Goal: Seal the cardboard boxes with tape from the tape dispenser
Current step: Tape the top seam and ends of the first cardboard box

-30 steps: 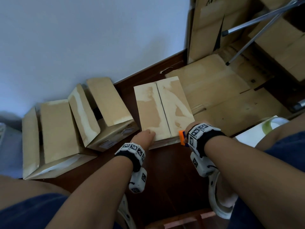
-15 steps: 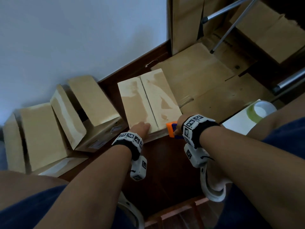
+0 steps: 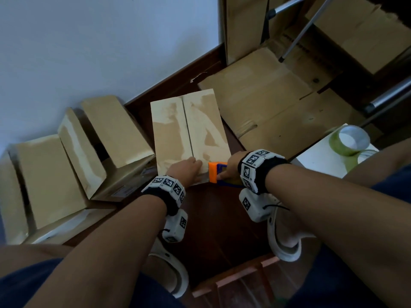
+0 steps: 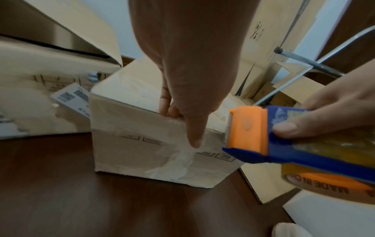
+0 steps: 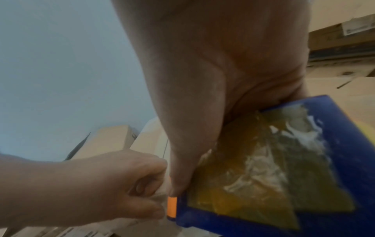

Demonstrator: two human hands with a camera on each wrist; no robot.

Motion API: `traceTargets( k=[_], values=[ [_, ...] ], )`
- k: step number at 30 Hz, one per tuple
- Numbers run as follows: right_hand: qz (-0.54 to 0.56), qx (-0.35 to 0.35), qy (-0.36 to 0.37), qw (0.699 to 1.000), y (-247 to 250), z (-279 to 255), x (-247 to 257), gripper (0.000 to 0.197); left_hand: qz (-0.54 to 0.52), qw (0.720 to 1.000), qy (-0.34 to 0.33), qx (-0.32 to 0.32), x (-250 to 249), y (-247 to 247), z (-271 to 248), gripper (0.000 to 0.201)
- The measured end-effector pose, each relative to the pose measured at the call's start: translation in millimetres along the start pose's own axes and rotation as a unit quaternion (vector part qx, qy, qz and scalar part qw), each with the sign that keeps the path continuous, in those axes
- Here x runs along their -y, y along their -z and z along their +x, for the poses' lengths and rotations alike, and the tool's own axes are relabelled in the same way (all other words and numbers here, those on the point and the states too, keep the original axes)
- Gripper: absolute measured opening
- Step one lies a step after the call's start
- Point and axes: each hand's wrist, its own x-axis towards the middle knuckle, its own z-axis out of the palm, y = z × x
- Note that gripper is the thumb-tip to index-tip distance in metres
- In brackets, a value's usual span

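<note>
So, right hand [image 3: 229,168] pinches tape dispenser [image 3: 216,172] at near edge of box [image 3: 171,134]; seam [image 3: 188,127] runs away from it. Left hand [image 3: 185,168] curls fingers [image 4: 168,107] over that edge.

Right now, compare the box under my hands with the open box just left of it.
The closed box has both flaps flat, meeting at a seam; on the open box they stand up. The left hand grips the closed box's near edge and the right hand holds the dispenser to it; no hand is on the open box. Both are brown cardboard on the floor.
</note>
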Motion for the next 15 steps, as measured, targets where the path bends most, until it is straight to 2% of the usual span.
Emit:
traceTargets(
  k=[2, 5, 11, 15],
  values=[
    [0.017, 0.0, -0.004, 1.0, -4.7, 5.0, -2.3, 0.064, -0.016, 1.0, 0.024, 0.007, -5.0, -3.0, 6.4, 0.032],
    [0.026, 0.011, -0.001, 1.0, -9.6, 11.2, -10.2, 0.063, -0.031, 0.997, 0.057, 0.031, -5.6, -3.7, 11.8, 0.032],
    [0.048, -0.007, 0.003, 0.999, -15.3, 19.1, -18.7, 0.062, -0.031, 0.994, 0.079, 0.076, -5.5, 4.3, 17.1, 0.031],
    [0.071, -0.028, 0.007, 0.997, -18.2, 19.8, -29.9, 0.062, -0.003, 0.992, 0.07, 0.107, -7.6, 12.9, 22.5, 0.032]
  ],
)
